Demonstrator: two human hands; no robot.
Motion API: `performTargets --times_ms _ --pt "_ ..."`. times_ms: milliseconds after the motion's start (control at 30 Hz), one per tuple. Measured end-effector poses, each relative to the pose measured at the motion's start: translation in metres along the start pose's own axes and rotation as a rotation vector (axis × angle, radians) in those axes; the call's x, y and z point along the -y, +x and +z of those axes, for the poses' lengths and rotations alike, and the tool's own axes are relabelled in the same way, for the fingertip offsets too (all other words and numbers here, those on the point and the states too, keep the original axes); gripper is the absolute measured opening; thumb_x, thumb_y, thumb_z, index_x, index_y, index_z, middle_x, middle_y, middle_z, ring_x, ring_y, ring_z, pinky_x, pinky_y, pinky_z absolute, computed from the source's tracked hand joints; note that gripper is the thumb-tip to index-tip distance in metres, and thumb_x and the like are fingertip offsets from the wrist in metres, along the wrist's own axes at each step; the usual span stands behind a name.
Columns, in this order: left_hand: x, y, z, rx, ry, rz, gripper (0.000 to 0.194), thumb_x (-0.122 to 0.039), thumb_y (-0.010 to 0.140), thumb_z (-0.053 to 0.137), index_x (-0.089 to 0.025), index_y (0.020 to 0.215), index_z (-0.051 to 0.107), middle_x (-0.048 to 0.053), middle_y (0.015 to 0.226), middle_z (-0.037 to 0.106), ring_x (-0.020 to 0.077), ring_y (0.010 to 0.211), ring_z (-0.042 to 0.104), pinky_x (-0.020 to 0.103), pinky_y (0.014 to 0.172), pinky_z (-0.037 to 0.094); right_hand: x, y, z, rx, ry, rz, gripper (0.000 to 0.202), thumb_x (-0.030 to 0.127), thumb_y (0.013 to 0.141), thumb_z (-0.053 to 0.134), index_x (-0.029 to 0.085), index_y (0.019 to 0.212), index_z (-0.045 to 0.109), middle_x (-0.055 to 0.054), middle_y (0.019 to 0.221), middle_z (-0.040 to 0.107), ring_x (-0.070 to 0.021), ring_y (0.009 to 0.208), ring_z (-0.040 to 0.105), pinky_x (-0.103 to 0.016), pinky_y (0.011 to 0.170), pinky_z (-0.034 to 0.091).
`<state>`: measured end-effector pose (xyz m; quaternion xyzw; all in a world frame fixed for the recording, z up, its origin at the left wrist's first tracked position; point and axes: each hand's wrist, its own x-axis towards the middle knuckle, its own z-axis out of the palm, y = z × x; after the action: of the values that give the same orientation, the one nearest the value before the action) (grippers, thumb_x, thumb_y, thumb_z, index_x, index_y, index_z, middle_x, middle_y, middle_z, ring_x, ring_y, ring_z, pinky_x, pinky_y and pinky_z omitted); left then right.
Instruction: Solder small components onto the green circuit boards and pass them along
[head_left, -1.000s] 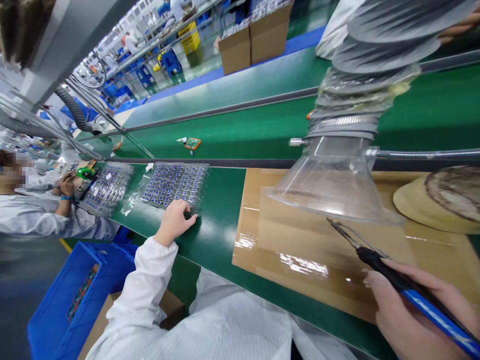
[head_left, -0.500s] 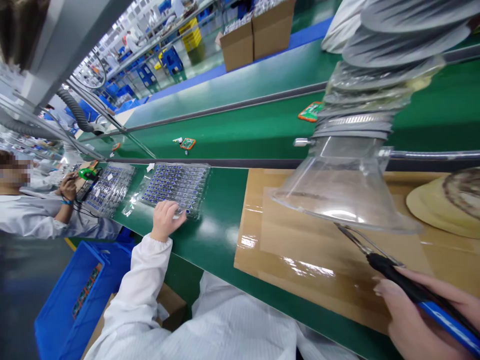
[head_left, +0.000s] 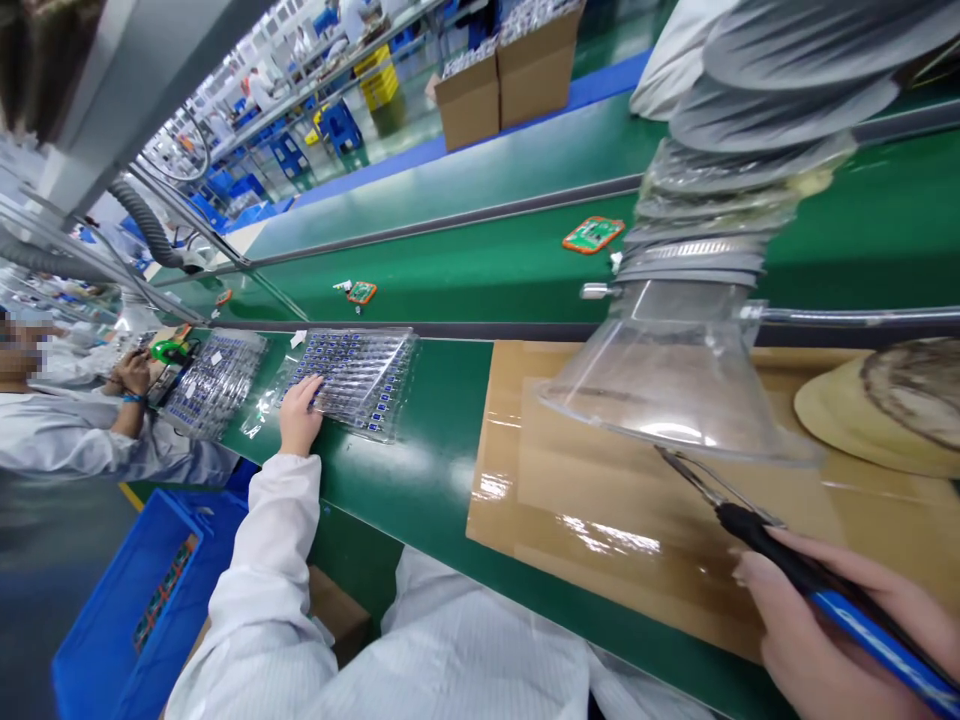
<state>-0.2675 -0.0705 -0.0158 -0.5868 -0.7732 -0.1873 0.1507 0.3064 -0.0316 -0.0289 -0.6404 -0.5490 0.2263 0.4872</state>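
My left hand [head_left: 302,418] is at the front left of a clear plastic tray [head_left: 388,425] holding rows of small blue parts. Its fingers are closed on a clear plastic sheet [head_left: 346,385] that lies over part of the tray; the exact grip is partly hidden. Along the tray's right side the blue parts look uncovered. In my right hand [head_left: 832,630] is a soldering iron [head_left: 765,535] with a blue and black handle and a thin metal tube beside its tip. The tip points up-left, below the rim of a clear fume hood [head_left: 667,380], above brown cardboard [head_left: 555,480].
A beige round container [head_left: 832,405] stands at right. Orange-edged green circuit boards [head_left: 594,235] lie on the green conveyor [head_left: 465,270] behind. Another person [head_left: 97,420] works at left beside a similar tray [head_left: 217,380]. A blue bin [head_left: 97,610] sits lower left.
My left hand has moved left along the tray's front, and the plastic sheet has shifted with it, baring parts at right. My right hand still holds the soldering iron in nearly the same place.
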Motion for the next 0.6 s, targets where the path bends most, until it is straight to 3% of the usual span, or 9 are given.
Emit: performTargets --times_ms 200,367,467,600 --pt "-0.001 0.02 -0.013 -0.17 -0.004 0.039 0.054 -0.011 0.078 0.049 -0.016 0.127 0.073 0.012 0.132 0.072 0.0247 0.129 0.066 0.039 0.116 0.049 0.004 0.001 0.001 -0.037 -0.005 -0.096 0.023 0.045 0.075 0.072 0.025 0.085 0.07 -0.009 0.081 0.076 -0.0308 0.071 0.072 -0.044 0.068 0.057" --pt "-0.01 0.037 -0.024 -0.363 -0.003 0.067 0.043 -0.02 0.087 0.051 -0.011 0.122 0.074 0.016 0.123 0.075 0.0258 0.118 0.071 0.037 0.107 0.054 0.002 0.001 0.0 -0.035 -0.027 -0.172 0.02 0.042 0.078 0.073 0.025 0.089 0.072 -0.007 0.082 0.076 -0.0273 0.069 0.072 -0.039 0.062 0.056" --pt "-0.021 0.045 -0.034 -0.462 -0.006 0.059 0.039 -0.027 0.092 0.054 -0.011 0.121 0.073 0.018 0.119 0.076 0.0269 0.114 0.072 0.039 0.103 0.055 -0.002 0.001 -0.001 -0.024 -0.02 -0.176 0.022 0.043 0.079 0.074 0.025 0.091 0.073 -0.008 0.082 0.075 -0.0272 0.066 0.071 -0.039 0.06 0.053" --pt "-0.045 0.048 -0.048 -0.533 -0.005 0.157 0.036 -0.027 0.095 0.053 -0.011 0.119 0.075 0.019 0.115 0.077 0.0274 0.11 0.073 0.04 0.1 0.056 -0.004 -0.001 -0.004 -0.017 -0.019 -0.121 0.023 0.043 0.078 0.074 0.024 0.092 0.073 -0.009 0.086 0.075 -0.0295 0.073 0.073 -0.04 0.065 0.054"
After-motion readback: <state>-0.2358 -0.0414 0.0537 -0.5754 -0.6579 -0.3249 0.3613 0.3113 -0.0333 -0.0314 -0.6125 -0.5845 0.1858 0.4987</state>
